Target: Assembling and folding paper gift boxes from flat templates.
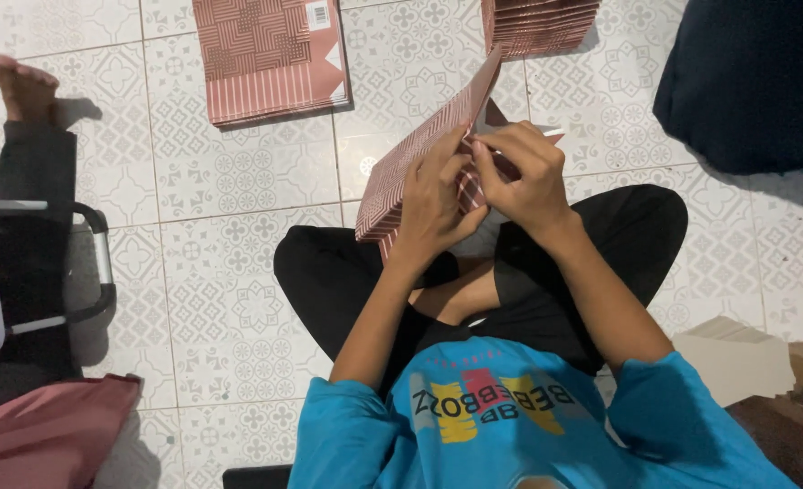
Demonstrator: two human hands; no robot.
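Left hand (433,195) and right hand (521,172) pinch 1 patterned pink paper bag (411,167), fingers closed, above patterned grey floor tiles (229,290); 2 flat bag stacks (270,56) behind.

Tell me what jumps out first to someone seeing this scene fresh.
At the centre, the left hand and right hand pinch a pink patterned paper bag above crossed legs in black trousers. A flat stack of matching bags lies on the patterned tile floor at the top, and another person's bare foot shows upper left.

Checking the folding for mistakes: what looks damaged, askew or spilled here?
Nothing stands out. Both hands, left and right, pinch a tilted pink patterned bag; a flat stack lies neatly on the floor.
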